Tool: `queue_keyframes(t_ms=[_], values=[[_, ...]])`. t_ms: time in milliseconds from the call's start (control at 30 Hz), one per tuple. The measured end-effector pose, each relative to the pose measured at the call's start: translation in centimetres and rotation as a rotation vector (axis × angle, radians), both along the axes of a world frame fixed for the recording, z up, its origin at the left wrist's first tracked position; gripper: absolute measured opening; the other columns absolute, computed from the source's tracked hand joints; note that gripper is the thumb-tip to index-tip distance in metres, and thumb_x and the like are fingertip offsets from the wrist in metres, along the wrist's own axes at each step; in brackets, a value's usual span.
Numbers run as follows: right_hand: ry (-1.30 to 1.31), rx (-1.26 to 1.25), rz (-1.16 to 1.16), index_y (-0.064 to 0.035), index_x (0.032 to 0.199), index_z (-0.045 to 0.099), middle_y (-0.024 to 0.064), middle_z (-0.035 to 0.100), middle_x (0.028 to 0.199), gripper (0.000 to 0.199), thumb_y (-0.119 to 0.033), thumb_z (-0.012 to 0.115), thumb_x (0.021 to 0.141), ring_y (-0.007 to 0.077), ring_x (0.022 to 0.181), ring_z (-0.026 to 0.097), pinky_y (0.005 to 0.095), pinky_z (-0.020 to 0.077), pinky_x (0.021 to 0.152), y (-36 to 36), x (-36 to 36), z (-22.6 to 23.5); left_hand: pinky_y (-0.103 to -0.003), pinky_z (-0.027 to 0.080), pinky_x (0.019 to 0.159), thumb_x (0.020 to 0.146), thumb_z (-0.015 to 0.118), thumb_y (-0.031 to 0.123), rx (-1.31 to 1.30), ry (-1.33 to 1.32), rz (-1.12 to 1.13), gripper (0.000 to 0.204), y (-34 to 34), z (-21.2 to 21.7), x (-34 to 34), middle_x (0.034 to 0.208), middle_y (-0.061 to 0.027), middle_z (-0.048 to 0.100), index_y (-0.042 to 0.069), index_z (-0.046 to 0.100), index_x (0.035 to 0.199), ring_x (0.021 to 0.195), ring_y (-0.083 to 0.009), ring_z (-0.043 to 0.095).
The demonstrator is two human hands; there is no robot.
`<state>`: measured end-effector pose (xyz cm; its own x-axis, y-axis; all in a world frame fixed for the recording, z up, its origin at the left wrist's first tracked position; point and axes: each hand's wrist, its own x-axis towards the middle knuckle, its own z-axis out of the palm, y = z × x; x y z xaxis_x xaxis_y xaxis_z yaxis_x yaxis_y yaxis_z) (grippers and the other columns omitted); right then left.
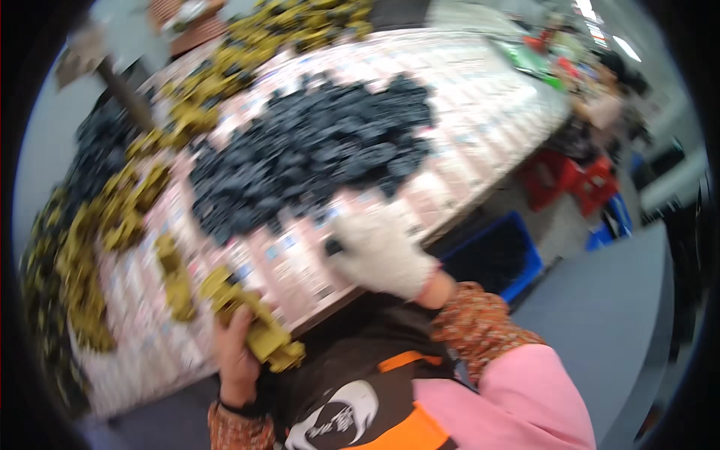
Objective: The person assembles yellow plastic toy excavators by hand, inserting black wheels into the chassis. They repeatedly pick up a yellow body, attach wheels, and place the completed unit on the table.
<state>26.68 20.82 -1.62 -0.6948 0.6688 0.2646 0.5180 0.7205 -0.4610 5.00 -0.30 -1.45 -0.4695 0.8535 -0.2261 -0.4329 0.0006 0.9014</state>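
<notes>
My left hand (235,351), bare, grips a long olive-yellow plastic part (262,330) that looks like a toy truck body, held at the table's near edge. My right hand (386,255) wears a white knitted glove and hovers just in front of a broad pile of dark blue-grey plastic pieces (315,146). A small dark piece (333,246) shows at its fingertips, blurred, its shape unclear. Another olive-yellow truck body (175,279) lies on the table left of the held one.
Pink-and-white printed sheeting (469,79) covers the table. More yellow bodies (82,277) line its left side, with a heap of yellow and dark parts (292,26) at the back. A blue-rimmed bin (517,259) stands below the right edge. A person (604,101) sits at the far right near red crates (574,180).
</notes>
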Motion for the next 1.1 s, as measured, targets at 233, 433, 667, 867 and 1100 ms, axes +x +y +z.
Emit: queue_keyframes(t_ms=[233,433,667,867,1100], values=[[0.033,0.040,0.081,-0.0033,0.127,0.064,0.0208,0.066,0.099,0.045,-0.008,0.076,0.084,0.0425,0.098,0.065,0.0513,0.0523,0.086,-0.2,0.0,2.5,-0.037,0.066,0.081,0.106,0.070,0.029,0.001,-0.080,0.026,0.047,-0.5,0.5,-0.6,0.129,-0.0167,0.069,0.003,0.052,0.141,0.106,-0.0261,0.075],[-0.103,0.133,0.190,-0.0048,0.124,0.065,0.0184,0.065,0.105,0.037,-0.011,0.075,0.089,0.0403,0.095,0.066,0.0497,0.0534,0.080,-1.0,-2.5,2.5,-0.035,0.067,0.072,0.105,0.072,0.034,0.038,-0.277,0.059,0.049,-0.3,-0.5,-0.2,0.119,-0.0100,0.070,0.010,0.052,0.142,0.098,-0.0244,0.077],[0.138,-0.477,0.228,0.0004,0.136,0.062,0.0192,0.065,0.114,0.040,-0.008,0.067,0.097,0.0315,0.102,0.069,0.0392,0.0550,0.094,-3.3,-3.1,3.6,-0.032,0.064,0.074,0.106,0.052,0.069,-0.073,-0.181,0.031,0.068,0.1,0.4,1.2,0.105,-0.0101,0.073,0.005,0.064,0.125,0.094,-0.0206,0.076],[0.251,-1.068,0.343,0.0003,0.145,0.059,0.0130,0.066,0.124,0.044,-0.007,0.062,0.102,0.0194,0.107,0.067,0.0336,0.0552,0.095,-7.5,-3.2,3.3,-0.032,0.065,0.075,0.106,0.049,0.070,-0.045,-0.124,0.134,0.068,0.2,0.1,1.4,0.102,-0.0102,0.073,0.006,0.063,0.127,0.092,-0.0201,0.076],[0.268,-1.213,0.304,0.0024,0.150,0.054,0.0099,0.066,0.127,0.046,-0.008,0.058,0.106,0.0131,0.095,0.065,0.0294,0.0550,0.089,-9.8,-2.8,3.0,-0.033,0.065,0.069,0.108,0.056,0.060,0.070,-0.136,0.207,0.056,0.5,0.1,1.2,0.108,-0.0082,0.069,0.010,0.054,0.132,0.092,-0.0219,0.076]])
